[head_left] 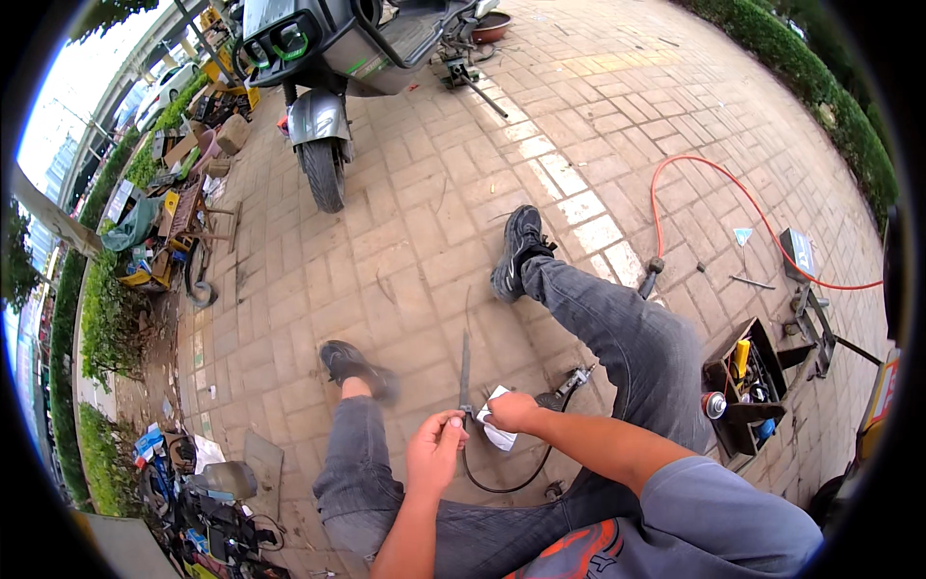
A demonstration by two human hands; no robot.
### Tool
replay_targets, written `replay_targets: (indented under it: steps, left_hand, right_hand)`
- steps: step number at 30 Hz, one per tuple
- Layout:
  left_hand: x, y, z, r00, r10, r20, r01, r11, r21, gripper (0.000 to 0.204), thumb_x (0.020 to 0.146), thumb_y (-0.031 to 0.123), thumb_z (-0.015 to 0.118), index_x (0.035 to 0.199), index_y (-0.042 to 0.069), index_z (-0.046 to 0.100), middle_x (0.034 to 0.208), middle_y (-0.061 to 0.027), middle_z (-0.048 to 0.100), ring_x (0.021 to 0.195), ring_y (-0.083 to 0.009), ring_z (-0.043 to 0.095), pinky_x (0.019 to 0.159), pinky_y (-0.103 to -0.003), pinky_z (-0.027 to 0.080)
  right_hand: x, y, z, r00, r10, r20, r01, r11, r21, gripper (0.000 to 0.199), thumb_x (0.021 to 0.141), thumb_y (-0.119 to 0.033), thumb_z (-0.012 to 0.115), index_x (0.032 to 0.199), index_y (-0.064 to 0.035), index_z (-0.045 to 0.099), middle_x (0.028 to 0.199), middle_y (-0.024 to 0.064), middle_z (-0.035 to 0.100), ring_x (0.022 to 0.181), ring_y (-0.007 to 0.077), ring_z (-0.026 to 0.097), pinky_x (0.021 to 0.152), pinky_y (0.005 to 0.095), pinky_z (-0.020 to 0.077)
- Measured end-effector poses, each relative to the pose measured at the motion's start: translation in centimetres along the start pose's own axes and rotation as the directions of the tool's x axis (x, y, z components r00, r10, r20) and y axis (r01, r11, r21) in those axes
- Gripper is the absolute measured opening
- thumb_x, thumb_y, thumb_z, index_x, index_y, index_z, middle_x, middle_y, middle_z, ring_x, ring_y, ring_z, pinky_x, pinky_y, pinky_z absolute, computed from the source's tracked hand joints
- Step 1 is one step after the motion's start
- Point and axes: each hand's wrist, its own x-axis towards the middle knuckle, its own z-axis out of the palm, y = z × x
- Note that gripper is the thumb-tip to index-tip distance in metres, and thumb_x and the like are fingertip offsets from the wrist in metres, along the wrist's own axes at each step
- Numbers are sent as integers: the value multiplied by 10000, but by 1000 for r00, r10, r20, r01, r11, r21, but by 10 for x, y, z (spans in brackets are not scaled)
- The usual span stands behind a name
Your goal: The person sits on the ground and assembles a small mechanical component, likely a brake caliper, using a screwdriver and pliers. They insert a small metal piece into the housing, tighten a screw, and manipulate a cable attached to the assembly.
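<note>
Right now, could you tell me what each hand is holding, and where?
Left hand pinches the thin grey metal rod at its near end; right hand grips a white cloth.

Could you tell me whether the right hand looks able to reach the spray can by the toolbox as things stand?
Probably yes: the spray can stands beside the right arm, nothing between, but the right hand holds a white cloth.
</note>
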Motion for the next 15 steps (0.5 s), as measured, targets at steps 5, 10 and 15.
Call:
replay_targets:
  steps: [5,10,15]
  left_hand:
    - [0,18,3,968,240,-67,-229,963,143,226,924,186,593,1024,-13,633,816,-31,640,729,-85,582,690,-227,470]
    - [-53,119,-49,843,531,-88,-452,787,420,199,874,148,628,792,-33,634,812,-73,608,803,-153,576,725,-271,443]
    - [-50,204,-122,786,618,33,-436,515,738,248,890,186,590,780,-33,627,838,-111,624,810,-199,590,709,-301,444]
  right_hand:
    - [-24,0,-54,950,-42,-311,78,991,106,334,849,-350,493,964,-96,676,965,187,663,923,387,621,808,469,500]
    - [-82,-11,-190,856,-230,-463,239,970,-41,310,834,-256,465,972,-54,656,971,227,647,929,413,607,829,474,486]
    - [-112,-4,-307,815,-288,-503,187,952,-243,254,785,-221,568,910,-39,693,868,174,675,831,349,635,748,425,504]
